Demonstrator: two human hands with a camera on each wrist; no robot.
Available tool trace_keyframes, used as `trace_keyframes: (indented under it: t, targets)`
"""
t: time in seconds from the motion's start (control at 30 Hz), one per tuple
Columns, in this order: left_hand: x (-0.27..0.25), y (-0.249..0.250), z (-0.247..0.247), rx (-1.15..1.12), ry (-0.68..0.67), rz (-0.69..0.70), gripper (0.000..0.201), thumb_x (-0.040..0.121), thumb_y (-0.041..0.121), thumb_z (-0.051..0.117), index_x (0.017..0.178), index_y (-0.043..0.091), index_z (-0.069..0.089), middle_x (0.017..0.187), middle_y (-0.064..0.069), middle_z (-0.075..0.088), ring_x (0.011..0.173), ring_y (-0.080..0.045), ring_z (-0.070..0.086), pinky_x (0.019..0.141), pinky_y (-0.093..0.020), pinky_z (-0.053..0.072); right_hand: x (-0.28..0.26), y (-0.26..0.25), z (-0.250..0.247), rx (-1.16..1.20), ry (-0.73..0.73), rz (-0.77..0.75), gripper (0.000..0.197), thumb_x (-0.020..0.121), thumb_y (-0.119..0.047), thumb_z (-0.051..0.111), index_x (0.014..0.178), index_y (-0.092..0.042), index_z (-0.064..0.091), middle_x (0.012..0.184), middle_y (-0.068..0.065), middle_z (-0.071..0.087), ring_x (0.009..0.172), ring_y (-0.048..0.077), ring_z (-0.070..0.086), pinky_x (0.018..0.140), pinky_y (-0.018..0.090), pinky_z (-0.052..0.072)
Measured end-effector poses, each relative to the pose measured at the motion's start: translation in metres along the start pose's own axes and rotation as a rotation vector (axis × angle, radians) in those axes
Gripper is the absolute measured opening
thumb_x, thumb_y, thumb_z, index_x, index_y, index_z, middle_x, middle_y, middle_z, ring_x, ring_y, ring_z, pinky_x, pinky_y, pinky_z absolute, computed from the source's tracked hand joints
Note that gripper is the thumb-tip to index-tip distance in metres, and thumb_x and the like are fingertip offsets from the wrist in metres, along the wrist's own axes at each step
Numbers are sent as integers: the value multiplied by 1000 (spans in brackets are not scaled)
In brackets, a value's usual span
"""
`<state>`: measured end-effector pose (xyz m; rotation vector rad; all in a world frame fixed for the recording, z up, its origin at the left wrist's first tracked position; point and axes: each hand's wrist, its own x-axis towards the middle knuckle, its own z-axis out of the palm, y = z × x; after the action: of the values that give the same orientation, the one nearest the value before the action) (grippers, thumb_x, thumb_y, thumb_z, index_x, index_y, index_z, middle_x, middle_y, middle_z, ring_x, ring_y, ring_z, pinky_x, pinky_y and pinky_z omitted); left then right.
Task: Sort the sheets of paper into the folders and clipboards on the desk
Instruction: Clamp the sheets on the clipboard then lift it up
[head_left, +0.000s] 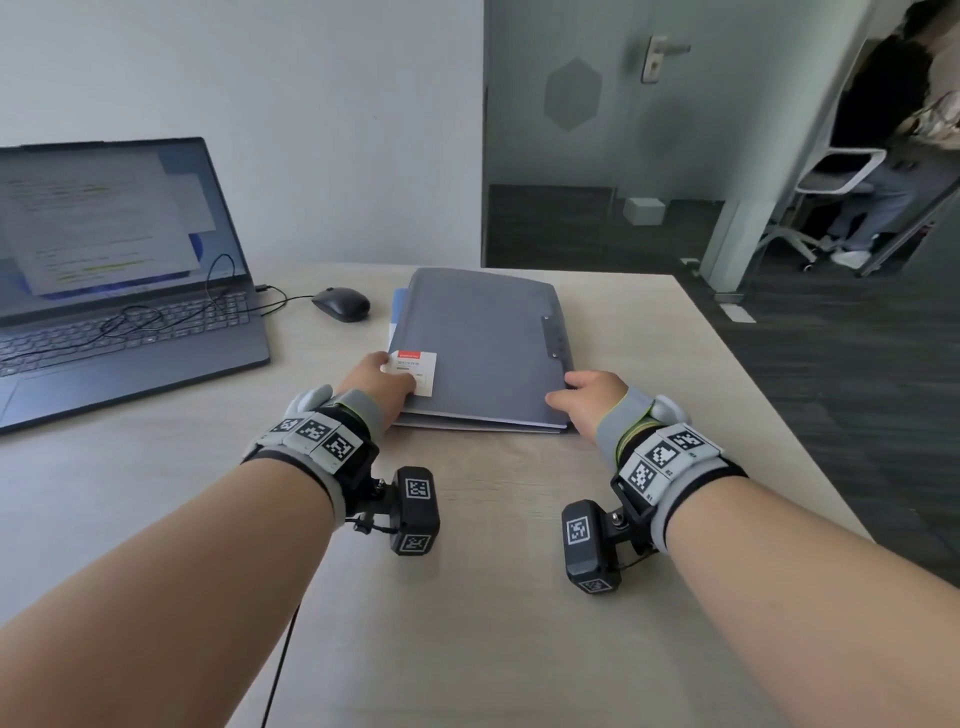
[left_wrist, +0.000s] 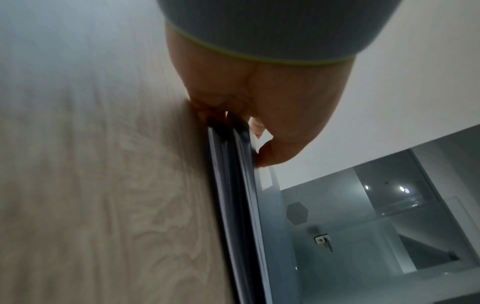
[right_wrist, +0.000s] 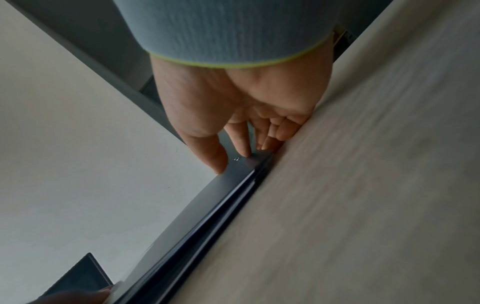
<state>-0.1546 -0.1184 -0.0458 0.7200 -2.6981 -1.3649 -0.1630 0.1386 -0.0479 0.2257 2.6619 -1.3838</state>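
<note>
Stretching across most of the head view, one pale wood desk (head_left: 493, 623) carries everything. At ten o'clock sits one open laptop (head_left: 119, 291), and one black mouse (head_left: 341, 304) lies between it and the task's things. Straight ahead at twelve o'clock lies a stack of grey folders (head_left: 483, 343), long axis running away from the person, tilted slightly toward one o'clock. From the wrist views it appears to hold at least two covers; the exact count is unclear. A blue edge (head_left: 397, 306) peeks out at the stack's far left. One white label (head_left: 415, 370) marks the top cover's near left corner.

Both hands reach the stack's near edge, equally close. The left hand (head_left: 376, 382) pinches the near left corner, thumb on top, fingers curled beneath. The right hand (head_left: 592, 397) clasps the near right corner, thumb and forefinger on the cover, other fingers tucked at the edge.

No loose sheets are visible.
</note>
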Motion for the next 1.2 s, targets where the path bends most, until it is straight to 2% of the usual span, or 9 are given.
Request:
trace_keyframes:
  t: [0.07, 0.17, 0.3, 0.37, 0.6, 0.7, 0.9, 1.03, 1.2]
  targets:
    - [-12, -4, -4, -51, -2, -24, 63, 88, 17, 62, 147, 19, 39, 99, -6, 56, 76, -20, 54, 65, -27, 42, -15, 2, -3, 20, -6, 9, 54, 88, -26, 66, 139, -12, 53, 127, 9, 64, 115, 28, 60, 94, 29, 45]
    - [-31, -9, -7, -124, -19, -75, 67, 83, 15, 66, 144, 16, 40, 92, -6, 56, 90, -28, 55, 80, -31, 44, -37, 5, -9, 28, -38, 21, 55, 90, -25, 63, 140, -6, 52, 140, 11, 57, 126, 31, 54, 96, 27, 41]
    - [-59, -13, -7, -173, -24, -104, 70, 85, 16, 66, 148, 17, 37, 122, -14, 58, 107, -33, 57, 95, -36, 45, -61, 9, -18, 54, -96, -5, 52, 91, -28, 64, 140, -15, 53, 135, 7, 59, 106, 21, 56, 87, 23, 37]
    - [-72, -14, -8, -172, -45, -115, 70, 86, 17, 66, 149, 15, 35, 134, -15, 54, 119, -34, 54, 101, -36, 42, -72, 9, -23, 87, -74, -35, 50, 90, -29, 66, 137, -18, 56, 136, 4, 59, 115, 19, 55, 92, 24, 36]
    - [-81, -3, -8, -189, -45, -99, 39, 85, 14, 65, 123, 4, 56, 119, -17, 65, 94, -31, 61, 88, -38, 49, -74, 1, -30, 235, -20, -91, 45, 90, -23, 65, 134, -15, 58, 132, 1, 59, 111, 14, 51, 93, 24, 32]
    - [-68, -2, 1, -212, -3, -87, 43, 92, 12, 58, 134, 5, 48, 121, -9, 59, 91, -25, 51, 71, -27, 42, -59, -6, -28, 250, -17, -97, 43, 91, -24, 63, 133, -16, 58, 131, 2, 59, 114, 15, 51, 93, 26, 33]
    - [-42, 5, 20, -197, 44, -80, 44, 88, 17, 52, 132, 20, 45, 118, -12, 61, 95, -34, 60, 80, -38, 49, -16, -22, -21, 202, -13, -70, 43, 94, -24, 60, 135, -15, 55, 135, 5, 56, 108, 18, 49, 78, 25, 38]
    - [-32, 8, 23, -264, -3, -112, 63, 81, 13, 59, 140, 22, 39, 109, -7, 59, 96, -32, 58, 84, -37, 48, 4, -26, -13, 145, -52, -15, 52, 94, -27, 58, 143, -16, 46, 140, 6, 51, 126, 24, 48, 88, 25, 31]
    - [-21, 4, 12, -329, 18, -141, 74, 78, 10, 62, 146, 22, 34, 112, -9, 56, 97, -31, 54, 87, -37, 46, 8, -20, -9, 150, -32, 4, 47, 92, -32, 59, 135, -15, 54, 126, 4, 57, 106, 23, 52, 85, 27, 34]
